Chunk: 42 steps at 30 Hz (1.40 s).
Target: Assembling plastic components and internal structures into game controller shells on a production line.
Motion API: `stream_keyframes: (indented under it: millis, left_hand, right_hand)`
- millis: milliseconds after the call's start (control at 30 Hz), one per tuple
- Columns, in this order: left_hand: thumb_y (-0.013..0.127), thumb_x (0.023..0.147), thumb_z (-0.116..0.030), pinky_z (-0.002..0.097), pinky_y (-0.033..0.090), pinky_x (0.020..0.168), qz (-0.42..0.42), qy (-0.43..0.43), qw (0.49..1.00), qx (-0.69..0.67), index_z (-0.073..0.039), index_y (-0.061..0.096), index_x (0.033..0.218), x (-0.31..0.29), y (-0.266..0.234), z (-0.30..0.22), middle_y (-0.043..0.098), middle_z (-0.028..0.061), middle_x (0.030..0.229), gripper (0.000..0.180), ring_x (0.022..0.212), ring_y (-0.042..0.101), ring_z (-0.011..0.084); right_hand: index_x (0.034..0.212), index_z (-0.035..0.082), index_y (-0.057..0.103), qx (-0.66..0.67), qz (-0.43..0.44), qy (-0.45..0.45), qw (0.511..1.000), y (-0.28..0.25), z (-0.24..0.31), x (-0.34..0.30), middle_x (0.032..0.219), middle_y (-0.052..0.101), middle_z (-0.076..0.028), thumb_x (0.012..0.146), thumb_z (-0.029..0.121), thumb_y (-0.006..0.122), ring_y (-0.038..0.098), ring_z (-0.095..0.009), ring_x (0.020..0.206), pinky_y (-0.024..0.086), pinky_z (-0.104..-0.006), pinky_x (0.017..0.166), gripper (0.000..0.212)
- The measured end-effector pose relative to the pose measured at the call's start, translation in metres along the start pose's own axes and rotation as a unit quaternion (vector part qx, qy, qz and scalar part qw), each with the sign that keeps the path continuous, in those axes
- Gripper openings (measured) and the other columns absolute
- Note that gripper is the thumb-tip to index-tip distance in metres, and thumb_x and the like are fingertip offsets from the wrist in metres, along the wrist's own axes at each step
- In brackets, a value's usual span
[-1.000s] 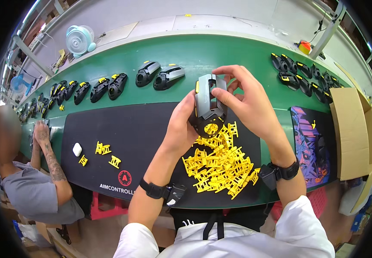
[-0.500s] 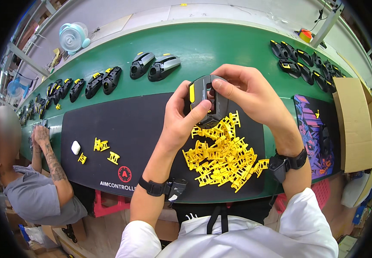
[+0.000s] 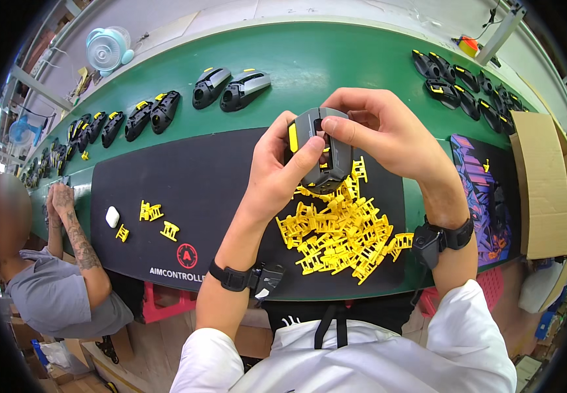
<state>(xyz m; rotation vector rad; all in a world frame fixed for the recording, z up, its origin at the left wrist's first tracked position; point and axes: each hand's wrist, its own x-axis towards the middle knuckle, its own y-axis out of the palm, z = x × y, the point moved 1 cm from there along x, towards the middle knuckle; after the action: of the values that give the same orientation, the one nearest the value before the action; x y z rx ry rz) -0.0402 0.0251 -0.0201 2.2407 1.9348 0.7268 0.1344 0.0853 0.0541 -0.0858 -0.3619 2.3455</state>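
Above the black mat, both hands hold a dark grey plastic housing (image 3: 340,159), shaped like a computer mouse shell, with a yellow strip along its left side. My left hand (image 3: 272,165) grips its left side, thumb lying over the opening in its middle. My right hand (image 3: 383,134) closes round the far right part, thumb pressed by the same opening. A bit of yellow shows inside the opening. Just below the housing lies a heap of small yellow ladder-shaped plastic parts (image 3: 336,237). The fingers under the housing are hidden.
Several mouse-shaped housings (image 3: 244,90) line the green table (image 3: 336,52), with more at the far right. On the mat (image 3: 185,164) lie a white case (image 3: 112,217) and loose yellow parts. A cardboard box (image 3: 540,187) stands right. A co-worker (image 3: 67,288) sits left.
The housing has tipped slightly between my hands, and more yellow shows in its opening. My thumbs have shifted a little. The whole view has moved slightly.
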Motion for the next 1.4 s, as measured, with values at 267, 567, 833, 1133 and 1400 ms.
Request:
stream_keyframes:
  millis: [267, 567, 833, 1133, 1400]
  left_hand:
    - [0.065, 0.098, -0.019, 0.0244, 0.054, 0.078, 0.003, 0.001, 1.0, -0.004, -0.004, 0.056, 0.106, 0.003, 0.0, -0.001, 0.06, 0.0001, 0.096, 0.019, 0.087, 0.059, 0.0054]
    - [0.048, 0.105, -0.032, 0.0372, 0.061, 0.087, -0.031, -0.102, 0.978, -0.178, 0.006, 0.05, 0.128, 0.008, 0.003, -0.001, 0.066, 0.0211, 0.115, 0.044, 0.101, 0.072, 0.0337]
    - [0.042, 0.106, -0.042, 0.0389, 0.06, 0.092, -0.051, -0.232, 0.915, -0.326, 0.006, 0.053, 0.126, 0.011, -0.026, 0.008, 0.067, 0.0211, 0.116, 0.054, 0.1, 0.07, 0.0302]
    - [0.032, 0.105, -0.051, 0.0307, 0.057, 0.062, -0.005, -0.272, 0.911, -0.309, 0.004, 0.056, 0.123, 0.012, -0.051, 0.011, 0.068, 0.0203, 0.108, 0.063, 0.088, 0.07, 0.0278]
    - [0.053, 0.103, -0.038, 0.0293, 0.056, 0.058, -0.078, -0.034, 0.994, 0.073, 0.001, 0.054, 0.129, 0.005, -0.012, 0.004, 0.067, 0.0098, 0.101, 0.046, 0.082, 0.067, 0.0154]
  right_hand:
    - [0.098, -0.005, 0.068, 0.016, -0.058, -0.022, 0.998, 0.007, -0.003, 0.002, 0.079, 0.064, -0.002, 0.098, 0.024, 0.064, 0.058, -0.007, 0.074, 0.047, -0.0249, 0.065, 0.029]
    - [0.118, 0.002, 0.067, -0.141, -0.148, -0.114, 0.972, 0.001, -0.004, 0.008, 0.102, 0.068, -0.006, 0.094, 0.008, 0.06, 0.066, -0.016, 0.094, 0.053, -0.0275, 0.075, 0.026]
    - [0.121, 0.012, 0.067, -0.401, -0.039, -0.193, 0.895, 0.005, 0.0, 0.003, 0.114, 0.064, -0.013, 0.08, -0.009, 0.061, 0.064, -0.033, 0.106, 0.054, -0.0396, 0.083, 0.047]
    - [0.116, 0.006, 0.063, -0.429, -0.063, -0.225, 0.872, 0.017, -0.002, 0.002, 0.104, 0.061, -0.014, 0.083, 0.006, 0.067, 0.063, -0.033, 0.097, 0.052, -0.0423, 0.084, 0.033]
    - [0.107, -0.004, 0.06, -0.282, -0.18, -0.066, 0.94, 0.021, -0.01, 0.01, 0.067, 0.065, -0.021, 0.092, 0.013, 0.063, 0.066, -0.038, 0.063, 0.051, -0.0421, 0.06, 0.023]
